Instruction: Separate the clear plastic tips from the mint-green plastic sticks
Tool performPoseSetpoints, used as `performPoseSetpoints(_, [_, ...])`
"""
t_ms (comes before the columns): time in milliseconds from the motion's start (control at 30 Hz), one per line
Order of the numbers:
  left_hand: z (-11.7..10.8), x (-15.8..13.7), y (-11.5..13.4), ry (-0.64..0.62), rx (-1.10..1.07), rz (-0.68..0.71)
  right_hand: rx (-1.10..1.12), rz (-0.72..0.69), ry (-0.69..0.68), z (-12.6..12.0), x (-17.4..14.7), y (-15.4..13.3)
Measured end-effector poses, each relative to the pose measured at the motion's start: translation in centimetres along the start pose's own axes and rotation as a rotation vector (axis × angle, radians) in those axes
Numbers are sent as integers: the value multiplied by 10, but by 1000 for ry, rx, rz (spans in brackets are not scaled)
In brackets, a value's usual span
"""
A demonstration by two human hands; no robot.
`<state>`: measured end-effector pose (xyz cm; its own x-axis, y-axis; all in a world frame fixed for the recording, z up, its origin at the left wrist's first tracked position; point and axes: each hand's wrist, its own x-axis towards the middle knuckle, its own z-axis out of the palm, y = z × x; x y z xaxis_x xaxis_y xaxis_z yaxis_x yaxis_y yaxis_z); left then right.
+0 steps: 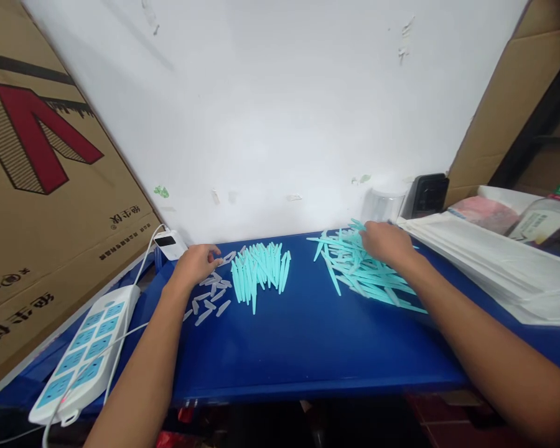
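Note:
My left hand is at the left of the blue table, its fingers curled and thumb close to the index finger. Whatever is between those fingertips is too small to make out. Beside and below it lie several small translucent plastic pieces, scattered loosely. Just to their right, teal pointed plastic sticks lie side by side in a fairly even row. My right hand reaches into a looser heap of similar teal sticks, its fingers closed at the heap's far edge on a teal stick. Its fingertips are partly hidden.
A white power strip with cables and a small white device are on the left, by a large cardboard box. White sheets, a clear container and a bottle are on the right. A white wall stands behind.

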<state>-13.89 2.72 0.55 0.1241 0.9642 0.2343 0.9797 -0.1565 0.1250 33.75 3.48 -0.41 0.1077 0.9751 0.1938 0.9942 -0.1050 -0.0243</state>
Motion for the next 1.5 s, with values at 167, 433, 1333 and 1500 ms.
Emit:
performPoseSetpoints(167, [18, 7, 1, -20, 31, 49, -22, -4, 90, -4, 0, 5])
performPoseSetpoints(433, [34, 15, -12, -58, 48, 17, 71, -74, 137, -8, -5, -8])
performPoseSetpoints(1333, [39, -11, 96, -123, -1057, 142, 971, -689, -149, -8, -42, -57])
performPoseSetpoints(1500, [35, -17, 106, -189, -1050, 153, 990, -712, -250, -5, -45, -60])
